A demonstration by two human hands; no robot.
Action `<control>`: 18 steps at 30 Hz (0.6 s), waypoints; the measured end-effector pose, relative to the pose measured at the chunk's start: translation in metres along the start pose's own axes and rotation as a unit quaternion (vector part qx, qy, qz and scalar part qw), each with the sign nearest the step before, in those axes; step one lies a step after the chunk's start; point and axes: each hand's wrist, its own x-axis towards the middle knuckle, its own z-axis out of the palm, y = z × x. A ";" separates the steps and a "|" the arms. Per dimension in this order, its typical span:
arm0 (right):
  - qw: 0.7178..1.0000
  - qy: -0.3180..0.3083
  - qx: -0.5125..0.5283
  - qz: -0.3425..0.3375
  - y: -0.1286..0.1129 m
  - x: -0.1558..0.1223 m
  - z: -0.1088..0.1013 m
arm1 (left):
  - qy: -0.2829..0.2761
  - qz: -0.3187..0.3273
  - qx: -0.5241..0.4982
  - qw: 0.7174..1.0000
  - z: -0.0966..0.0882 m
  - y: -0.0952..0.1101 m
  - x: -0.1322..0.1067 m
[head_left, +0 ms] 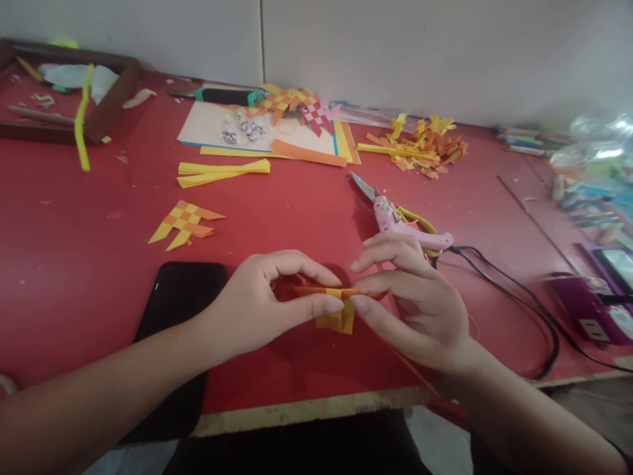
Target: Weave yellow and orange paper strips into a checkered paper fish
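Note:
Between my two hands, above the table's front part, is a small piece of folded paper strips (341, 321), yellow hanging below and orange along the top. My left hand (279, 293) pinches its left side with thumb and forefinger. The thumb and forefinger of my right hand (413, 297) close on its right side, the other fingers raised. A long thin orange strip slants from the piece down to the right, under the right hand. Left of my hands lies a finished woven paper fish (184, 221) in yellow and orange. A black phone (180, 297) is partly under my left forearm.
Beyond my right hand lie a pink glue gun (410, 231) and yellow-handled scissors, with a black cord (519, 297) running right. Farther back are yellow strips (222, 171), coloured sheets (198, 128), a heap of paper scraps (425, 148) and a wooden tray (116, 99). A purple box (588, 307) stands right.

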 end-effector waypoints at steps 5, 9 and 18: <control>1.000 0.004 0.006 0.006 0.000 0.001 0.000 | -0.014 0.004 0.023 1.000 0.001 0.004 0.000; 1.000 -0.004 0.009 0.002 0.000 0.001 0.001 | -0.007 0.013 0.039 0.999 0.001 0.006 -0.001; 0.999 -0.005 0.039 0.028 0.000 0.001 0.002 | -0.013 0.009 0.022 1.000 0.001 0.003 0.000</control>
